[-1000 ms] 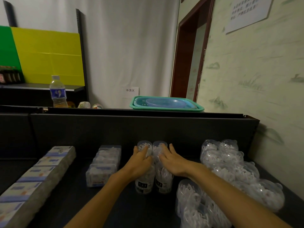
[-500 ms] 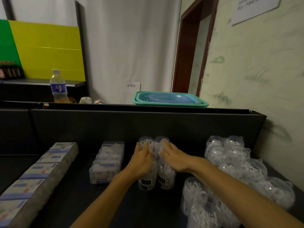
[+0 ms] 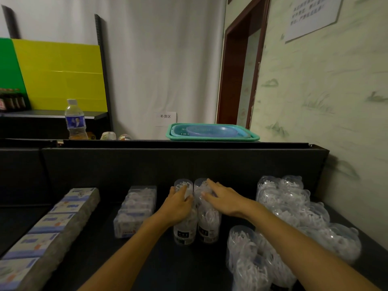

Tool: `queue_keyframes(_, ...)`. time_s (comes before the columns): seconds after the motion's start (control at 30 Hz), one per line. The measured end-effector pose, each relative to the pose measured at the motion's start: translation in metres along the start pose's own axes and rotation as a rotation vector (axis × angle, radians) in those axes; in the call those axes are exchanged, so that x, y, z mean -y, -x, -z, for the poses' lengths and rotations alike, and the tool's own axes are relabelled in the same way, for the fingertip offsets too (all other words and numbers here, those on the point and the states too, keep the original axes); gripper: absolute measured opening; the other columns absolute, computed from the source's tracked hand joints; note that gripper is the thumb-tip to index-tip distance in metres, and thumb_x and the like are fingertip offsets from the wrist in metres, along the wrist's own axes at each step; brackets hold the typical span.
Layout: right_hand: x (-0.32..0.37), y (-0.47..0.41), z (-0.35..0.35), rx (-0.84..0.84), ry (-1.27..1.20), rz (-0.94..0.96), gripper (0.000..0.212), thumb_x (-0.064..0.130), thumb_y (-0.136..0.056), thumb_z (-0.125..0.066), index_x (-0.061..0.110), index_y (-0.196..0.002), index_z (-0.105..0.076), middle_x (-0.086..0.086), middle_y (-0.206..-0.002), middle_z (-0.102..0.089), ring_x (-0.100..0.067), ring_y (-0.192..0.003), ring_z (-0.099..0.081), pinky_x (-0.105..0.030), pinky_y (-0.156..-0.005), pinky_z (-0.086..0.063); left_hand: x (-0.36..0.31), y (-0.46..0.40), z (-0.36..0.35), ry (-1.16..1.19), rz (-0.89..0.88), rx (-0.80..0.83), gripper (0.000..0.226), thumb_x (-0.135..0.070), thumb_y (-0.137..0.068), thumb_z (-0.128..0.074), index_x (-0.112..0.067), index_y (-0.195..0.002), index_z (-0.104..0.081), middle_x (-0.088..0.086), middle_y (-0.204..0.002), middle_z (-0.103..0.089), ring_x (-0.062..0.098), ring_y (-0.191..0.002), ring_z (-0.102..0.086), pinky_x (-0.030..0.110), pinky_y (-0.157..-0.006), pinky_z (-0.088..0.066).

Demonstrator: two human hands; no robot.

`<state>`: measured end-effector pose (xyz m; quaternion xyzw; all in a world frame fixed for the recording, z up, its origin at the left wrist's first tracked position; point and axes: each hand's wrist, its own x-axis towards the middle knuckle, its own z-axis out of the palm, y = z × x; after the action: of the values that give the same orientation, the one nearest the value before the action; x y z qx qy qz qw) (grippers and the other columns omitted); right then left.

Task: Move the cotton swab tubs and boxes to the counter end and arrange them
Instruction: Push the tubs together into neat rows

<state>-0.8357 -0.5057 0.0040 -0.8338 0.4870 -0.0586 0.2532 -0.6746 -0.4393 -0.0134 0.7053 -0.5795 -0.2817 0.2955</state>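
Note:
Two short rows of clear cotton swab tubs stand side by side in the middle of the dark counter. My left hand curls over the top of the left row. Over the right row my right hand lies flat, fingers spread. To the left of the tubs sits a stack of clear swab boxes. Further left runs a long row of blue-and-white boxes. Loose tubs are heaped at the right end and near my right forearm.
A dark back panel closes the counter behind the tubs, and a wall stands at the right end. On the ledge above sit a green basket and a water bottle.
Both hands stay on the two tub rows, with the right hand's fingers reaching a little further back. The tubs have not visibly shifted.

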Motion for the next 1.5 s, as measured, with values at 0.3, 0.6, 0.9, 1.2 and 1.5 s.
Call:
queue_keyframes(0.3,-0.023,0.072,0.019,-0.141,0.295,0.089,0.066,0.054,-0.098,-0.033,0.027,-0.153,-0.009,-0.006,-0.161,-0.010,-0.021,-0.148,-0.008,-0.038,-0.118,-0.015,-0.022,0.034,-0.020,-0.455,-0.260,-0.175,0.053,-0.036,-0.100,-0.030,-0.021,-0.148,-0.013,0.015,-0.157,0.001,0.030,-0.144,0.003,0.041,-0.116,-0.007)
queue_keyframes(0.6,-0.061,0.154,0.026,-0.190,0.415,0.121,0.064,0.051,-0.098,-0.032,0.026,-0.153,-0.010,-0.001,-0.160,-0.013,-0.014,-0.146,-0.013,-0.033,-0.119,-0.014,-0.081,0.108,-0.072,-0.552,-0.418,0.019,0.057,-0.047,-0.099,-0.023,-0.024,-0.149,-0.011,0.000,-0.158,-0.002,0.015,-0.145,0.002,0.033,-0.115,-0.001)
queue_keyframes(0.9,-0.067,0.170,0.006,-0.092,0.628,0.187,0.061,0.048,-0.100,-0.009,0.017,-0.153,-0.003,-0.003,-0.162,0.001,-0.012,-0.147,0.006,-0.028,-0.112,0.013,-0.068,0.132,-0.097,-0.692,-0.371,0.074,0.061,-0.047,-0.095,-0.005,-0.020,-0.149,0.003,0.001,-0.158,0.007,0.014,-0.144,0.010,0.034,-0.118,0.003)
queue_keyframes(1.2,-0.046,0.171,-0.010,-0.087,0.646,0.256,0.057,0.040,-0.103,-0.008,0.013,-0.152,0.001,-0.005,-0.161,0.005,-0.013,-0.147,0.008,-0.028,-0.110,0.016,-0.054,0.144,-0.086,-0.650,-0.326,0.009,0.055,-0.040,-0.100,-0.013,-0.020,-0.149,0.000,0.000,-0.158,0.006,0.012,-0.143,0.010,0.033,-0.116,0.004)
queue_keyframes(1.5,-0.010,0.156,-0.039,-0.107,0.463,0.220,0.056,0.037,-0.103,-0.011,0.014,-0.152,0.002,-0.003,-0.161,0.008,-0.010,-0.146,0.011,-0.026,-0.113,0.013,-0.013,0.145,-0.044,-0.646,-0.279,0.014,0.061,-0.046,-0.096,-0.009,-0.018,-0.150,-0.001,0.004,-0.158,0.005,0.016,-0.144,0.009,0.040,-0.119,-0.004)
